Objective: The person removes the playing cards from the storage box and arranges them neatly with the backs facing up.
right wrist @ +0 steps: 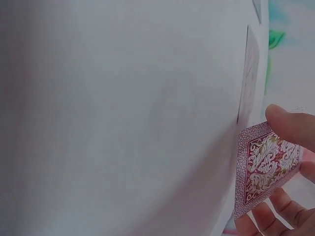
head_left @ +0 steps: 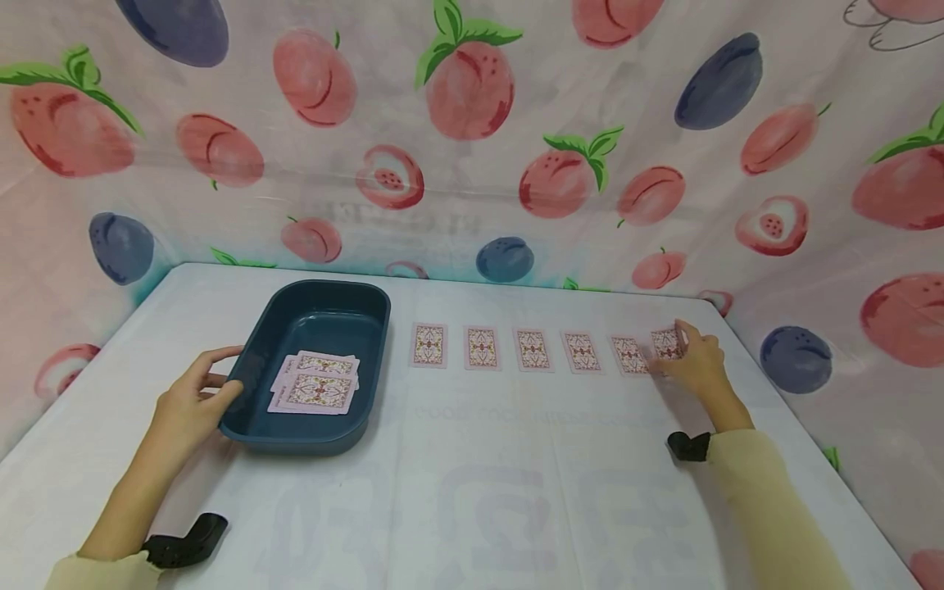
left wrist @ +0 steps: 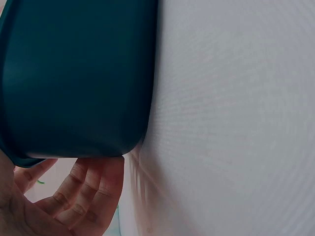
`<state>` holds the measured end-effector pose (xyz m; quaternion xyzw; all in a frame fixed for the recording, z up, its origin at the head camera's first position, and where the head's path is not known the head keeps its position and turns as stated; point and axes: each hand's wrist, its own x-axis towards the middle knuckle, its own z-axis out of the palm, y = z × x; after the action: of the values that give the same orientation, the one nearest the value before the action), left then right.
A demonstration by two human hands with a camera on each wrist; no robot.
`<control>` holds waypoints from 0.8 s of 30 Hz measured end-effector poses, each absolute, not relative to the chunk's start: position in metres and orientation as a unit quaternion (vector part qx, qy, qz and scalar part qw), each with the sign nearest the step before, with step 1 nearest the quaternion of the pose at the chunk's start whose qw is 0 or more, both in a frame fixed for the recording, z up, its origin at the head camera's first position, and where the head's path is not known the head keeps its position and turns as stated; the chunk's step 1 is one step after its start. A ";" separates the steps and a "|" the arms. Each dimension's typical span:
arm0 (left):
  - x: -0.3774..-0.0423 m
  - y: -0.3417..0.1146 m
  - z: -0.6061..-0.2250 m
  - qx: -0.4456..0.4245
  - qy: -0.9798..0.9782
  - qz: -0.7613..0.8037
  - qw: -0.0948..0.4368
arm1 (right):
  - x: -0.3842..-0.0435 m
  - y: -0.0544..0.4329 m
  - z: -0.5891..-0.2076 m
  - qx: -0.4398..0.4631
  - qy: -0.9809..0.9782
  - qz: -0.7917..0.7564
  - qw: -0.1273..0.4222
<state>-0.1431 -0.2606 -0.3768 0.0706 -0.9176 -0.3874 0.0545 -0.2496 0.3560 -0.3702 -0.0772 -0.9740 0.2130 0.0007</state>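
At the right end of a row of playing cards, my right hand holds a playing card by its edges, patterned back showing. Its thumb lies on one edge and the other fingers on the opposite one. The held card is tilted and overlaps the last card of the row in the head view. On the left, my left hand holds the side of a dark blue tray, fingers bent against its outer wall. Inside the tray lies a loose pile of face-down cards.
Several face-down cards, among them a leftmost card, lie spaced out between the tray and my right hand. The white tabletop ends at a fruit-printed backdrop. Black wrist mounts sit at both sleeves.
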 end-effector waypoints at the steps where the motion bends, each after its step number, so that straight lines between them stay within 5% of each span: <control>1: -0.143 -0.261 -0.377 0.071 -0.917 -0.388 0.054 | -0.251 0.359 -0.371 -0.082 -0.974 0.210 -0.003; 24: -0.143 -0.260 -0.374 0.069 -0.917 -0.390 0.054 | -0.267 0.385 -0.374 -0.142 -0.968 0.185 -0.094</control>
<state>-0.1425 -0.2595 -0.3739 0.0693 -0.9166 -0.3900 0.0537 -0.2673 0.3848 -0.3742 -0.1415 -0.9680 0.1847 -0.0944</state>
